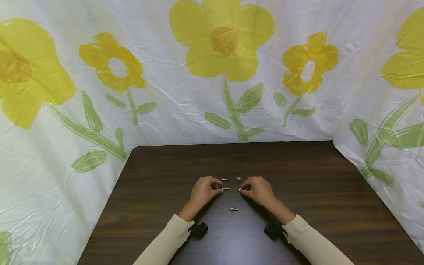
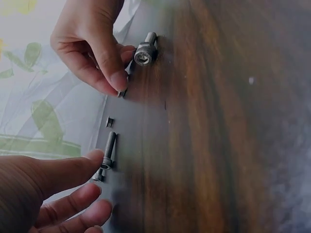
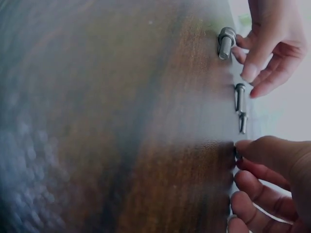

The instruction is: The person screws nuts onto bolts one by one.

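The left hand (image 1: 203, 190) meets a screw (image 1: 226, 189) at its head; whether it pinches, I cannot tell. Opposite, the right hand (image 1: 260, 189) pinches a nut (image 1: 240, 190); another screw (image 1: 233, 209) lies between the hands, closer in.

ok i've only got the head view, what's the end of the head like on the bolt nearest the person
Observer: In the left wrist view, that nearest bolt shows a recessed socket in the end of its head.
Operator: and anything on its shank
Observer: In the right wrist view, what looks like a nut sits up against the head.
Operator: ok is the other bolt, by the left hand, smooth or threaded
Observer: Threaded: the left wrist view shows ridges along the shank of that second bolt.
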A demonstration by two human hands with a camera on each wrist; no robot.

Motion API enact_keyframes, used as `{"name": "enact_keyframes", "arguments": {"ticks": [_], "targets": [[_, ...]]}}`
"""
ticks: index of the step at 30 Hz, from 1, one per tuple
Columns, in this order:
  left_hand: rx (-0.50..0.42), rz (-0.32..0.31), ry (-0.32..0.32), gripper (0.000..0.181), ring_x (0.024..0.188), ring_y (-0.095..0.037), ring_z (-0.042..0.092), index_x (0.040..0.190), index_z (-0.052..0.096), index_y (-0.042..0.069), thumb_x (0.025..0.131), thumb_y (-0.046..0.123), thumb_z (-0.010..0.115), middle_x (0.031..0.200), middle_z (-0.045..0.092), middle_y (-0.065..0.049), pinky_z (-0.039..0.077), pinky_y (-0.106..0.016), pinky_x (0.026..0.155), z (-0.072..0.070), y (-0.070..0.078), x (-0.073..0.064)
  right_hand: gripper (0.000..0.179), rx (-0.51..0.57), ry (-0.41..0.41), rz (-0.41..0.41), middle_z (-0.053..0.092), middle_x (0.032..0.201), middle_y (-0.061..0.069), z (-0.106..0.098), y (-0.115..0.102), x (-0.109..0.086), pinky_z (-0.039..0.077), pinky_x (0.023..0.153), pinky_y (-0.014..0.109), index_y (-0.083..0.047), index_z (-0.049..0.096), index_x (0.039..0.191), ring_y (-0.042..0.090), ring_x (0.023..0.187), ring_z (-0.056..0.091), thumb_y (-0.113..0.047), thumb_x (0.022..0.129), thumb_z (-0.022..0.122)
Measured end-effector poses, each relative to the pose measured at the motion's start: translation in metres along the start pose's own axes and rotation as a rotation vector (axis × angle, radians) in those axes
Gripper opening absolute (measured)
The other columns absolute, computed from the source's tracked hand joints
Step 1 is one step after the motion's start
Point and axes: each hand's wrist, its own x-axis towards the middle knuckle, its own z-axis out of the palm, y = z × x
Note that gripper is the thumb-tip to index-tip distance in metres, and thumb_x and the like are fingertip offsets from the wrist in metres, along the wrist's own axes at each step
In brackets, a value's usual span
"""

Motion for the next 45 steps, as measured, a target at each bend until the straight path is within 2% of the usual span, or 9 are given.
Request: {"name": "enact_keyframes", "arguments": {"ticks": [6, 11, 16, 24, 29, 32, 37, 41, 45], "targets": [[0.032, 0.016, -0.005, 0.018, 0.068, -0.007, 0.057, 0.093, 0.081, 0.015, 0.078, 0.020, 0.090, 0.077, 0.065, 0.005, 0.046, -0.026, 0.055, 0.006, -0.006, 0.003, 0.010, -0.033, -0.013, -0.065, 0.064, 0.072, -0.017, 0.001, 0.000, 0.000, 0.047, 0.055, 0.024, -0.024, 0.077, 0.077, 0.000, 0.064, 0.057, -0.022, 0.080, 0.087], [0.051, 0.007, -0.029, 0.016, 0.070, -0.008, 0.058, 0.092, 0.082, 0.017, 0.079, 0.021, 0.089, 0.078, 0.063, 0.006, 0.047, -0.026, 0.056, 0.007, -0.006, 0.004, 0.010, -0.013, -0.010, -0.097, 0.064, 0.071, -0.016, 0.001, 0.000, 0.001, 0.047, 0.055, 0.024, -0.022, 0.076, 0.077, 0.000, 0.063, 0.057, -0.021, 0.080, 0.086], [0.065, -0.018, -0.052, 0.013, 0.075, -0.011, 0.061, 0.092, 0.082, 0.020, 0.080, 0.024, 0.088, 0.080, 0.064, 0.007, 0.049, -0.028, 0.059, 0.006, -0.003, 0.005, 0.010, 0.061, 0.005, -0.132, 0.067, 0.070, -0.013, -0.001, 0.000, 0.002, 0.049, 0.057, 0.022, -0.017, 0.076, 0.078, -0.001, 0.062, 0.059, -0.015, 0.080, 0.085], [0.107, -0.018, -0.053, 0.009, 0.078, -0.011, 0.064, 0.086, 0.081, 0.025, 0.081, 0.027, 0.087, 0.081, 0.064, 0.010, 0.050, -0.030, 0.059, 0.007, -0.001, 0.005, 0.009, 0.250, 0.035, -0.193, 0.073, 0.073, 0.000, -0.002, 0.001, 0.001, 0.055, 0.057, 0.020, -0.005, 0.075, 0.083, 0.005, 0.064, 0.067, 0.001, 0.080, 0.081], [0.097, -0.005, -0.062, 0.008, 0.079, -0.013, 0.065, 0.083, 0.080, 0.024, 0.081, 0.026, 0.087, 0.083, 0.066, 0.010, 0.051, -0.032, 0.061, 0.004, -0.002, 0.006, 0.009, 0.282, 0.085, -0.220, 0.075, 0.076, 0.005, -0.003, 0.001, -0.001, 0.056, 0.058, 0.020, -0.002, 0.075, 0.084, 0.009, 0.065, 0.070, 0.004, 0.080, 0.080], [0.025, -0.003, -0.071, 0.007, 0.070, -0.010, 0.062, 0.082, 0.079, 0.020, 0.082, 0.022, 0.087, 0.081, 0.068, 0.008, 0.050, -0.028, 0.058, 0.003, -0.004, 0.008, 0.010, 0.284, 0.107, -0.229, 0.075, 0.077, 0.005, -0.005, 0.000, -0.001, 0.056, 0.058, 0.020, -0.002, 0.074, 0.085, 0.010, 0.066, 0.071, 0.004, 0.080, 0.080], [-0.190, -0.007, -0.086, 0.005, 0.053, -0.001, 0.058, 0.083, 0.078, 0.007, 0.085, 0.008, 0.082, 0.072, 0.072, 0.002, 0.049, -0.020, 0.052, 0.004, -0.009, 0.012, 0.012, 0.299, 0.117, -0.229, 0.075, 0.079, 0.005, -0.010, -0.004, -0.002, 0.057, 0.059, 0.020, -0.003, 0.075, 0.087, 0.010, 0.067, 0.071, 0.005, 0.080, 0.080], [-0.315, -0.007, -0.086, 0.003, 0.057, -0.004, 0.065, 0.086, 0.078, 0.004, 0.086, 0.006, 0.081, 0.074, 0.074, -0.001, 0.053, -0.020, 0.054, 0.004, -0.010, 0.013, 0.011, 0.310, 0.115, -0.225, 0.075, 0.080, 0.007, -0.014, -0.006, -0.003, 0.057, 0.060, 0.019, -0.003, 0.075, 0.089, 0.011, 0.069, 0.072, 0.004, 0.082, 0.080], [-0.412, 0.013, -0.058, 0.004, 0.065, -0.008, 0.069, 0.089, 0.078, 0.003, 0.086, 0.004, 0.081, 0.077, 0.075, -0.003, 0.057, -0.023, 0.058, 0.004, -0.008, 0.013, 0.011, 0.329, 0.112, -0.227, 0.076, 0.084, 0.009, -0.018, -0.009, -0.004, 0.058, 0.061, 0.020, -0.003, 0.075, 0.091, 0.012, 0.070, 0.073, 0.003, 0.083, 0.080]]}}
